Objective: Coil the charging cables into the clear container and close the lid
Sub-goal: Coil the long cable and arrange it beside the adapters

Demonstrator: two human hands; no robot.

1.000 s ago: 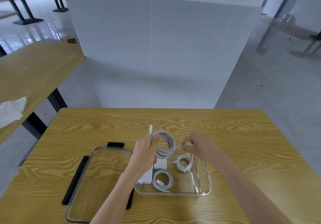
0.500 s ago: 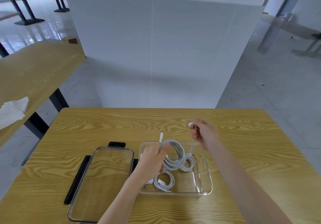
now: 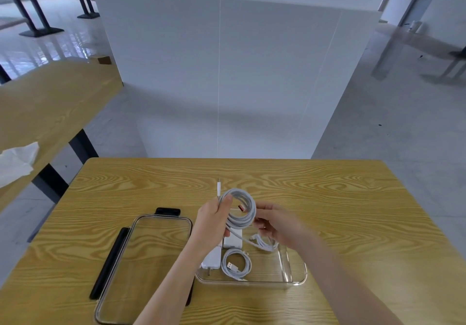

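Note:
My left hand (image 3: 211,220) grips a coiled white cable (image 3: 239,207) at its left side, above the clear container (image 3: 298,274); one plug end sticks straight up. My right hand (image 3: 280,226) holds the coil's right side with curled fingers. Inside the container lie a small coiled cable (image 3: 235,265), a looser coiled cable (image 3: 264,242) under my right hand, and two white chargers (image 3: 211,259). The clear lid (image 3: 143,269) with black clips lies flat on the table to the left of the container.
The wooden table (image 3: 353,211) carries everything. A second wooden table (image 3: 50,103) stands at the left with white tissue (image 3: 15,161) on it. A white pillar (image 3: 227,72) rises behind the table's far edge.
My left hand lifted the coil up out of the container. My right hand came back in from the far right and took hold of the coil's right side.

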